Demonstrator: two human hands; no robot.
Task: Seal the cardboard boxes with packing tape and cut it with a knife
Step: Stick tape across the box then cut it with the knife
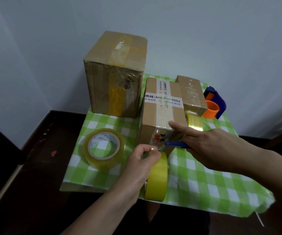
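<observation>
A mid-sized cardboard box (162, 114) with a white printed label stands in the middle of the table. My left hand (143, 163) holds a yellow tape roll (157, 180) against the box's near lower face. A clear strip runs from the roll up the box front. My right hand (211, 146) grips a blue knife (175, 144), whose tip sits at the tape beside my left fingers. The right index finger presses on the box's top front edge.
A tall taped box (114, 75) stands at the back left, a small box (192, 94) at the back right. A clear tape roll (103, 148) lies left of the box. A blue and orange tape dispenser (213, 104) sits far right. A green checked cloth (204, 180) covers the table.
</observation>
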